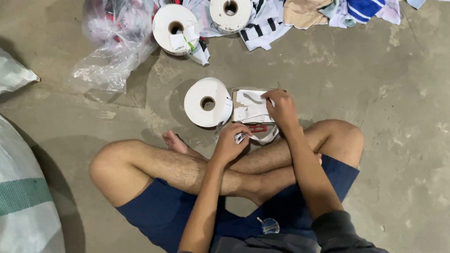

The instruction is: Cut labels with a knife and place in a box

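On the concrete floor [392, 132], between the person's crossed legs and a row of white tape rolls, both hands work over a small stack of white labels [252, 106]. The right hand [281, 107] rests on the far right edge of that stack, fingers curled down and pinching at the top piece. The left hand [230, 143], nearer the body, is closed around a small white label piece [242, 137] that pokes out past its fingertips. Just beyond the left hand, between the two hands, lies a small red tool [257, 127]; what kind it is cannot be told. A white roll [208, 102] lies flat just left of the stack. Farther off are two more rolls [176, 28], a clear plastic bag [115, 37] and a heap of striped cloth [332, 2].
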